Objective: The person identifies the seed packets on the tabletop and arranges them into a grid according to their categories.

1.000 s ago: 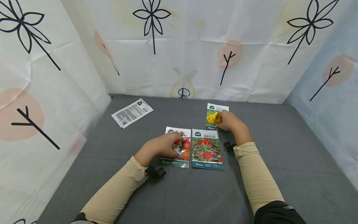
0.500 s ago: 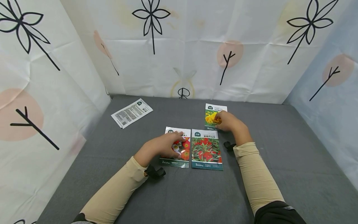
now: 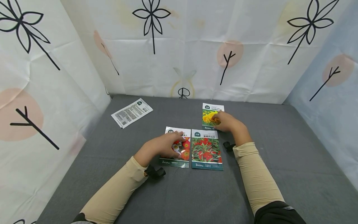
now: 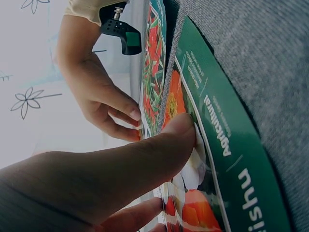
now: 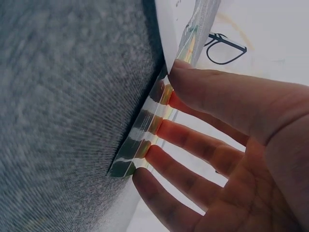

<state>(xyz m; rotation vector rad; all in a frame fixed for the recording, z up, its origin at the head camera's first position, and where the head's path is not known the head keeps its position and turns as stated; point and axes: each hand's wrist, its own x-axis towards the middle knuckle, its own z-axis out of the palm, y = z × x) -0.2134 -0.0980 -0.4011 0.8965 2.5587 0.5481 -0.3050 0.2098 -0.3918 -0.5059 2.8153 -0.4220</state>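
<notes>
Several flower seed packets lie on a grey cloth surface. My left hand (image 3: 169, 144) rests over the packet with red, orange and white blooms (image 3: 185, 154), its thumb (image 4: 179, 129) pressing near the printed green band in the left wrist view. Right beside that one sits a red-flowered packet (image 3: 207, 151), with a narrow gap between them. Behind it, the fingertips of my right hand (image 3: 230, 122) touch the yellow-flowered packet (image 3: 208, 117). In the right wrist view those fingers (image 5: 198, 145) are fairly straight, fingertips on the glossy packet.
Further back on the left lies a packet with its printed white back up (image 3: 132, 113), turned at an angle. Patterned white cloth walls (image 3: 184, 56) enclose the grey surface (image 3: 181, 193) at the back and sides. Black straps (image 3: 155, 172) circle both wrists.
My right hand has slid the yellow-flowered packet slightly to the left along the surface. The left hand and the other packets stay where they were.
</notes>
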